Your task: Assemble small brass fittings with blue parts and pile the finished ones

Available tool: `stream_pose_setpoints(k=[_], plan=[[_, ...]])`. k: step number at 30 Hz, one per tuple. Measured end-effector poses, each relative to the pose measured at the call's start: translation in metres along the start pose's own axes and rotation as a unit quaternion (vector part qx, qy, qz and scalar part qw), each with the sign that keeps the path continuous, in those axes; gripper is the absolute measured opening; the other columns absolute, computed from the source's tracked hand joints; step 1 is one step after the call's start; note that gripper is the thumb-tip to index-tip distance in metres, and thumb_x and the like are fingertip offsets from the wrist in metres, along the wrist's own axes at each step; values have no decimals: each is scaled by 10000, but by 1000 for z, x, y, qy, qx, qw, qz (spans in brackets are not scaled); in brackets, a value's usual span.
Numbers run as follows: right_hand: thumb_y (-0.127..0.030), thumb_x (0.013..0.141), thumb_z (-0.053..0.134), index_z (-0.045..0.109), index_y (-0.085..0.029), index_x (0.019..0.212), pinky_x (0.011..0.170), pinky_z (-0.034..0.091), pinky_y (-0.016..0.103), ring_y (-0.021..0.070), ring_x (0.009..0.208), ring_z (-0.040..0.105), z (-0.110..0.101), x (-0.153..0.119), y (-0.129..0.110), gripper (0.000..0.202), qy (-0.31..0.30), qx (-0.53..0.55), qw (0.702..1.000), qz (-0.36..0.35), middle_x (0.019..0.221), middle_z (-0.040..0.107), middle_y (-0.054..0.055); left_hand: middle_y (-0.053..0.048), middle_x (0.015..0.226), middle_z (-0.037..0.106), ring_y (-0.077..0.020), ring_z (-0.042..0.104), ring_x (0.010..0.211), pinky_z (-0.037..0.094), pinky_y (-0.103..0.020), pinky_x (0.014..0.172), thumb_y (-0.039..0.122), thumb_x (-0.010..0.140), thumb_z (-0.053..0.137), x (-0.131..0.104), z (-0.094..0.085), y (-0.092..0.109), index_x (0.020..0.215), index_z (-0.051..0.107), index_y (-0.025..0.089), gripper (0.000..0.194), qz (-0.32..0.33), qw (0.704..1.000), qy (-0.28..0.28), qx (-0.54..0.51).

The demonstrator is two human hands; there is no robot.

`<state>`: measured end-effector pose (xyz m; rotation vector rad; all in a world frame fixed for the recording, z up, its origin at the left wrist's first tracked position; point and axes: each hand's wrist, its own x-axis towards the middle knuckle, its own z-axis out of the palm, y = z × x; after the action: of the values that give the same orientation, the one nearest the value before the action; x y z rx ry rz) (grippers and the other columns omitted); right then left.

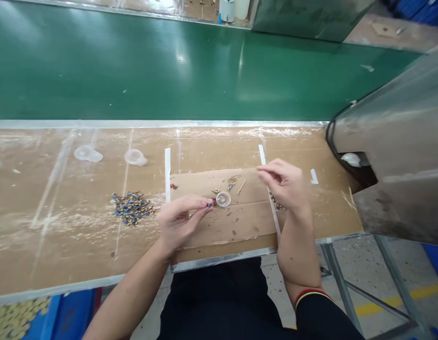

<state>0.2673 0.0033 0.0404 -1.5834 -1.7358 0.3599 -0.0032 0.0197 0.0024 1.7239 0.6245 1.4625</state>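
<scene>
My left hand [181, 218] is closed in a pinch on a small metal part [210, 204] with a blue section, just left of a small round clear dish [223, 199]. Raised over the right edge of the cardboard sheet [219, 224], my right hand [286, 185] has thumb and finger pressed together. Whatever sits between them is too small to make out. Behind the dish lie a loose blue-and-brass piece [230, 187] and a thin wooden stick [241, 187].
A pile of blue-and-brass parts [133, 208] lies left of my left hand. More small parts [277, 203] sit partly behind my right wrist. Two translucent plastic cups [135, 157] rest at the back left. A green belt [204, 75] runs behind; a metal housing [399, 141] stands at right.
</scene>
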Motion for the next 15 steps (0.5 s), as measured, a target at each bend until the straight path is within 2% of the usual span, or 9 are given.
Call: stream_pose_setpoints(k=[2,3,4,7,10,12,15], plan=[[-307,936,600,783,-199,838,616,467,302,150,649,599,-20,-2,16,235,76,-53,993,75,782,722,43,-8,895,828,-162,815,796,699,-231,728,-9,803,796,1,0,0,960,770,210,270,4,1000,4,2],[-296,912,607,782,-195,821,624,465,308,155,648,594,-29,-4,25,222,78,-75,988,111,773,719,45,-8,886,827,-163,814,789,699,-234,719,-8,802,797,1,0,1,946,771,210,262,4,1000,5,5],[-281,881,624,784,-195,822,641,472,315,160,653,598,-35,-5,34,192,57,-91,984,144,776,723,46,-9,881,827,-163,813,782,698,-234,711,-7,802,796,2,0,1,935,772,210,255,4,1000,5,10],[-246,804,681,796,-202,880,703,512,333,181,699,637,-39,-10,55,145,-63,-100,971,206,803,745,45,-12,886,827,-157,810,764,692,-225,692,0,801,798,3,0,2,924,773,210,245,2,1000,6,25],[-221,785,701,794,-213,894,730,534,323,183,749,676,-30,-9,64,143,-138,-82,967,200,863,766,50,-8,877,827,-155,808,750,691,-223,688,17,799,807,4,0,2,922,777,216,236,-1,999,5,35],[-177,766,697,786,-208,860,714,531,306,171,740,680,-23,-7,66,133,-157,-77,967,184,864,770,47,-6,872,827,-154,808,746,690,-224,690,30,799,811,5,0,1,922,779,221,229,2,999,7,35],[-139,734,684,756,-192,782,642,497,283,151,650,638,-20,-4,67,101,-165,-85,969,162,745,737,21,-5,861,826,-150,805,743,688,-222,694,51,807,811,5,1,0,916,783,223,206,9,999,8,36]])
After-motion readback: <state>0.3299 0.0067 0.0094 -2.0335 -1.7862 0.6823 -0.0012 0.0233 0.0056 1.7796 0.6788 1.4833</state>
